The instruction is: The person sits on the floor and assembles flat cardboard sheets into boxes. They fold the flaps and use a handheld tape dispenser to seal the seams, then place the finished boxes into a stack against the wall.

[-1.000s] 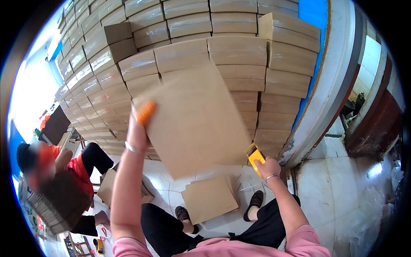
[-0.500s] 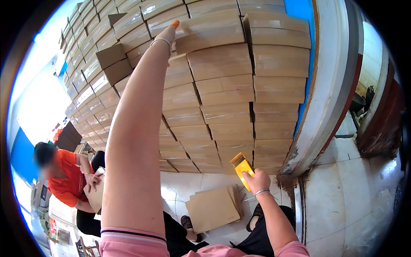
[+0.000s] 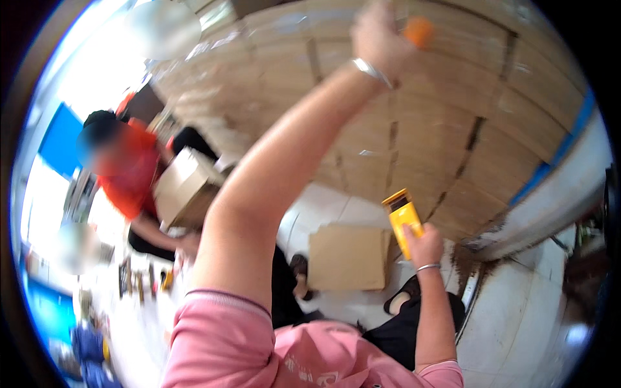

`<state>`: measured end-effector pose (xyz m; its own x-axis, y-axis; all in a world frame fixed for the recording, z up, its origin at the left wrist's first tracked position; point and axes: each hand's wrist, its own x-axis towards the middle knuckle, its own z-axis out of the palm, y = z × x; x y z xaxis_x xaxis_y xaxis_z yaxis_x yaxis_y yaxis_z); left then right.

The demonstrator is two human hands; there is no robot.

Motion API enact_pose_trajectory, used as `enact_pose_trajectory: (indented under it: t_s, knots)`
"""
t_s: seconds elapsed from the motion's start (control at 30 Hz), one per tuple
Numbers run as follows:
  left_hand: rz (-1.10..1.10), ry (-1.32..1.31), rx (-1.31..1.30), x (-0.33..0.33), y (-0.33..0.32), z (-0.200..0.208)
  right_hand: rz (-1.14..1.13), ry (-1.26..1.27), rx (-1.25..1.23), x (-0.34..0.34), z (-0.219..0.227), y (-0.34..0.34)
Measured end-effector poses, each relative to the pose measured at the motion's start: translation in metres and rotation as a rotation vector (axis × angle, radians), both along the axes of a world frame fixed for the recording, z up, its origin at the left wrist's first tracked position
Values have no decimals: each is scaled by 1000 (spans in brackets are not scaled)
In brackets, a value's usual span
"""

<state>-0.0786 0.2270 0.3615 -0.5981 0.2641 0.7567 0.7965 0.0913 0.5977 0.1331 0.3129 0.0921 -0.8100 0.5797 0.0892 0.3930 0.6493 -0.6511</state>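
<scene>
- The stacked boxes (image 3: 430,132) could shift if the blurred left hand (image 3: 380,44), toward 1 o'clock, knocks them; what its grip holds cannot be told
- The right hand (image 3: 426,246) has its grip wrapped round the yellow tool (image 3: 402,218), toward 11 o'clock
- Cardboard sheets (image 3: 346,257) lie on the floor (image 3: 330,208) at that grip's 9 o'clock

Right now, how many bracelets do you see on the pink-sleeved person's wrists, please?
2: a silver bracelet on the left wrist and a second bracelet on the right wrist.
</scene>
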Motion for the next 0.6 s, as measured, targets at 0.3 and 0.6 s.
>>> enact_pose_trajectory:
  t_s: [0.3,0.6]
  knots:
    - [653,-374,37,202,-351,-246,545,-150,-68,-22,-10,-112]
    - [1313,-1604,-12,397,-614,-489,731,-389,97,-49,-91,-178]
